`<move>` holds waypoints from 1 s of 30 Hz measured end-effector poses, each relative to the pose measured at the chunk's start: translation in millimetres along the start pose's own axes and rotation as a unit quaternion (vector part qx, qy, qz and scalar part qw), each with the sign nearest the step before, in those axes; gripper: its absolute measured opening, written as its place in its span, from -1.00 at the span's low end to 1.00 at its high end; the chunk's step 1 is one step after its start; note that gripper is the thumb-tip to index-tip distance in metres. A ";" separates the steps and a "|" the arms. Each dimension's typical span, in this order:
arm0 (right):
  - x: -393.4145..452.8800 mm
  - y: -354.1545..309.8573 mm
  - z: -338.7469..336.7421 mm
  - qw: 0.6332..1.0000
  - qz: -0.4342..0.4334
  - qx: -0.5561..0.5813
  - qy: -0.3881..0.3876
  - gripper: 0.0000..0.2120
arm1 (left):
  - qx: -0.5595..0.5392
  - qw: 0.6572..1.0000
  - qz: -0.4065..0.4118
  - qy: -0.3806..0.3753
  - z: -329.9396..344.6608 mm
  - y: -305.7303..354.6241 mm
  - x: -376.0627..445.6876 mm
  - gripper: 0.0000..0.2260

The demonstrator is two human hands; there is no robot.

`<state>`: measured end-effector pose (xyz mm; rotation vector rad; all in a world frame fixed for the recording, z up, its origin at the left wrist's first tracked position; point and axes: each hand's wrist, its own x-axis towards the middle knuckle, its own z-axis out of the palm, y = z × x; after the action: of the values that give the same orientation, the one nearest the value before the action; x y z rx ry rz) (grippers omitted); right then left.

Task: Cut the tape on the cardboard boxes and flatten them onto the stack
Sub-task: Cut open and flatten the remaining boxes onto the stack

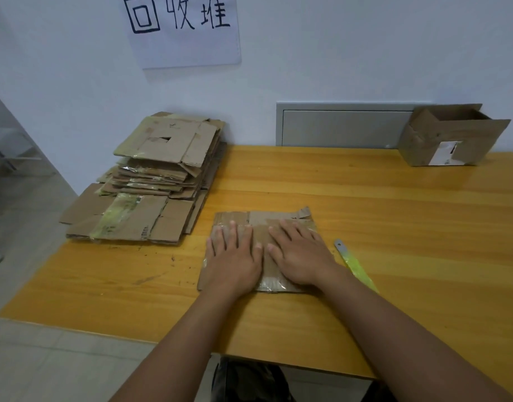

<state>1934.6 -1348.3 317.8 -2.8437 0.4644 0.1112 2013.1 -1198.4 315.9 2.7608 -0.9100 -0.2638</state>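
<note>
A flattened cardboard box [267,220] with clear tape on it lies on the wooden table [394,204] in front of me. My left hand [235,261] and my right hand [301,258] press flat on it side by side, fingers straight. A stack of flattened boxes [145,181] sits at the table's far left corner. An open, upright cardboard box [449,134] with a white label stands at the far right. A utility knife [354,265] with a yellow-green handle lies just right of my right hand.
A white paper sign [182,27] with handwritten characters hangs on the wall above the stack. A grey metal panel [342,126] is set in the wall behind the table. Tiled floor lies to the left and below the table's near edge.
</note>
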 end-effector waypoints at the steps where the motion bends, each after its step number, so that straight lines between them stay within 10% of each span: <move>1: 5.1 3.0 -4.9 1.000 -0.005 -0.007 0.006 -0.43 | 0.007 1.000 0.000 -0.002 0.0 -0.1 0.8 -0.46; 24: -61.9 -33.2 2.0 0.985 0.045 -0.146 0.077 -0.34 | 0.042 0.991 0.127 0.004 -23.9 -27.8 1.4 -0.57; 30: -46.9 -24.7 -5.5 0.993 0.008 -0.038 0.116 -0.52 | -0.004 0.993 0.113 0.038 7.9 -10.7 -9.8 -0.51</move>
<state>1898.3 -1312.9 334.4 -2.9426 0.5412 -0.2042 2009.4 -1185.4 306.5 2.6099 -1.1849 -0.1218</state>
